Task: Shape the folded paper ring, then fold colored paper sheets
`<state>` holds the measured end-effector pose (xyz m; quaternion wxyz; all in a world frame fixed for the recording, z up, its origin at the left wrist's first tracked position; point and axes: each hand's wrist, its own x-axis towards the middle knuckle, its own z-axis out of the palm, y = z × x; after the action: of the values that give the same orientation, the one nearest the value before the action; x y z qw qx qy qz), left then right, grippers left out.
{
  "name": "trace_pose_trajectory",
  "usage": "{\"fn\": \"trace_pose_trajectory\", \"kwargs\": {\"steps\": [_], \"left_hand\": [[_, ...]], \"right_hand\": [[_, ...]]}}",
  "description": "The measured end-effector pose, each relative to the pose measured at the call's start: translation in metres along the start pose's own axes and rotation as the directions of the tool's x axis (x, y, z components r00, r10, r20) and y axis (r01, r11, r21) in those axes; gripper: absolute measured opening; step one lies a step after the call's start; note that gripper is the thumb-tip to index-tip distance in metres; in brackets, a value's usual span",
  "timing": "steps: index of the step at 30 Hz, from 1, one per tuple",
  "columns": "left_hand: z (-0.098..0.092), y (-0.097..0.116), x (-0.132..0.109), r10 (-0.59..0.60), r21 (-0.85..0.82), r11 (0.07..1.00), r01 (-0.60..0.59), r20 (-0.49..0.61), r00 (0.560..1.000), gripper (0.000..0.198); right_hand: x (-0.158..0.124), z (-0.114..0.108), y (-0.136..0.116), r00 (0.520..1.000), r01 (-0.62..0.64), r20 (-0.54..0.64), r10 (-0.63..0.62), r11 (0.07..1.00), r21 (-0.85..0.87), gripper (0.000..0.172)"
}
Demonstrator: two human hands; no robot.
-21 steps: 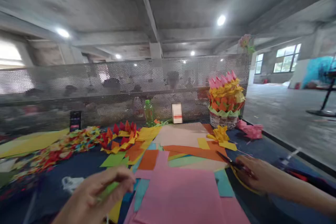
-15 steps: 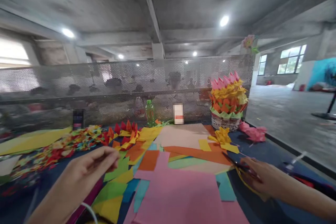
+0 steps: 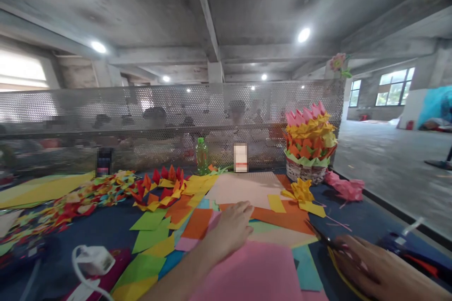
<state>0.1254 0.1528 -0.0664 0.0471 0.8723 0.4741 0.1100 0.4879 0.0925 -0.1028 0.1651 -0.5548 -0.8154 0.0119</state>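
Observation:
My left hand [image 3: 231,225] reaches over the middle of the table, fingers stretched forward and holding nothing that I can see. Below it lie a large pink paper sheet [image 3: 257,273] and an orange paper strip [image 3: 282,217]. My right hand [image 3: 367,263] is closed around a pair of scissors [image 3: 322,236] at the right, their dark blades pointing toward the papers. Beside the scissors is a teal paper piece [image 3: 307,270]. Green paper squares [image 3: 151,241] and yellow ones are left of my left forearm.
A basket [image 3: 305,171] of folded paper points stands back right, with crumpled pink paper [image 3: 348,188] nearby. A green bottle [image 3: 202,157] stands before the perforated metal screen [image 3: 169,136]. Paper scraps [image 3: 88,197] pile at left, near a white charger [image 3: 97,258].
My left hand has moved right, from above the green squares to over the central papers. My right hand, with the scissors, has shifted slightly toward me and right.

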Motion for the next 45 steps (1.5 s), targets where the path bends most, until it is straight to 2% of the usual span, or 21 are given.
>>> {"fn": "trace_pose_trajectory", "kwargs": {"steps": [4,8,12,15,17,20,24,25,28,30,32,35,36,41,43,45], "left_hand": [[0.004,-0.008,0.003,-0.015,-0.003,1.000,0.015,0.013,1.000,0.044],[0.000,0.001,-0.012,-0.014,0.000,1.000,0.014,0.014,1.000,0.040],[-0.009,0.028,-0.040,-0.008,-0.016,1.000,0.009,0.043,0.999,0.050],[-0.010,0.041,-0.060,-0.039,-0.026,0.999,0.042,0.124,0.991,0.063],[-0.005,0.037,-0.072,-0.008,-0.018,1.000,0.011,0.156,0.988,0.068],[0.012,0.015,-0.094,0.063,0.056,0.996,-0.069,0.103,0.993,0.069],[0.029,-0.020,-0.127,0.100,0.119,0.989,-0.083,-0.148,0.984,0.066],[0.028,-0.025,-0.135,0.078,0.112,0.992,-0.060,-0.164,0.983,0.064],[0.015,-0.028,-0.149,-0.100,0.059,0.993,0.104,-0.072,0.992,0.058],[0.002,-0.025,-0.151,-0.213,0.012,0.977,0.213,0.015,0.977,0.058],[-0.010,-0.021,-0.147,-0.277,-0.030,0.960,0.280,0.087,0.957,0.060],[-0.023,-0.013,-0.135,-0.303,-0.086,0.944,0.319,0.164,0.939,0.062],[-0.027,-0.010,-0.130,-0.295,-0.107,0.943,0.316,0.172,0.940,0.063],[-0.032,0.003,-0.111,-0.215,-0.209,0.943,0.259,0.212,0.953,0.083],[-0.032,0.003,-0.104,-0.224,-0.239,0.933,0.267,0.195,0.955,0.096],[-0.032,-0.001,-0.098,-0.257,-0.268,0.921,0.282,0.123,0.959,0.104]], "right_hand": [[0.022,-0.008,-0.017,0.996,0.064,-0.048,-0.070,0.991,-0.117,0.040],[0.069,-0.013,-0.063,0.976,0.212,0.066,-0.208,0.974,-0.073,0.035],[0.117,0.007,-0.093,0.939,0.327,0.122,-0.321,0.945,-0.030,0.037],[0.138,0.027,-0.096,0.928,0.351,0.145,-0.344,0.936,-0.024,0.046],[0.144,0.036,-0.091,0.920,0.361,0.170,-0.353,0.932,-0.024,0.048],[0.145,0.039,-0.080,0.914,0.369,0.192,-0.357,0.929,-0.029,0.047],[0.141,0.032,-0.068,0.931,0.332,0.171,-0.321,0.943,-0.036,0.041],[0.138,0.028,-0.068,0.936,0.323,0.163,-0.313,0.946,-0.036,0.040],[0.121,0.016,-0.083,0.933,0.334,0.146,-0.329,0.942,-0.013,0.036],[0.105,0.008,-0.100,0.918,0.367,0.150,-0.368,0.930,0.037,0.034],[0.089,0.003,-0.118,0.894,0.374,0.206,-0.398,0.915,0.149,0.035],[0.074,0.002,-0.137,0.893,0.325,0.255,-0.372,0.923,0.207,0.057],[0.072,0.002,-0.140,0.899,0.301,0.267,-0.347,0.933,0.199,0.059],[0.070,0.004,-0.144,0.918,0.063,0.372,-0.138,0.976,0.207,0.038],[0.069,0.004,-0.143,0.925,0.023,0.359,-0.125,0.961,0.274,0.033],[0.069,0.003,-0.140,0.941,0.032,0.306,-0.145,0.938,0.345,0.028]]}}
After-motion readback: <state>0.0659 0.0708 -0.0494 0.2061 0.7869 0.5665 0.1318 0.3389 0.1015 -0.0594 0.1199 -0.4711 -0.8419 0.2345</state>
